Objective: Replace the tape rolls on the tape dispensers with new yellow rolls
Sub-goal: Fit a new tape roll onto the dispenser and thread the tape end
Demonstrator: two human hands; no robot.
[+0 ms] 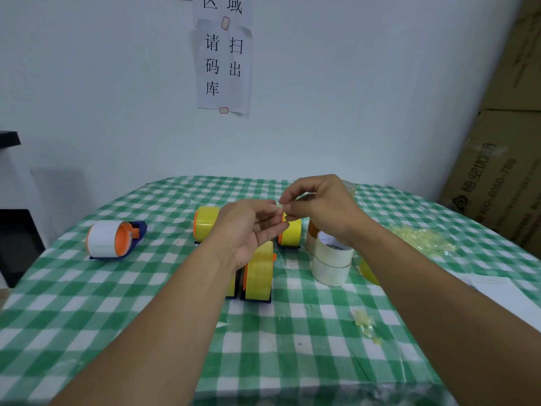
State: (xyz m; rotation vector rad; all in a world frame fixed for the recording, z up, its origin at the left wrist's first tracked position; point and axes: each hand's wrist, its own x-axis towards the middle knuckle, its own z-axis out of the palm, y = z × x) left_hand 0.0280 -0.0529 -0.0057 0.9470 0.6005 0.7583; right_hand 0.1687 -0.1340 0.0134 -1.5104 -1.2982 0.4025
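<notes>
Yellow roll (259,273) sits upright in the near dispenser (254,298), axle left-right, directly below both hands. Left hand (248,230) and right hand (322,206) meet above it, pinching the tape end (280,204). White-roll dispenser (114,240) lies well left, nearer the left hand.

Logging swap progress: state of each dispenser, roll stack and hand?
Far-left dispenser: loaded, white.
Front dispenser: loaded, yellow.
Back-left dispenser: loaded, yellow.
Back-right dispenser: loaded, yellow.
Pale rolls: stacked, loose.
Left hand: pinches tape scrap.
Right hand: pinches same scrap.
</notes>
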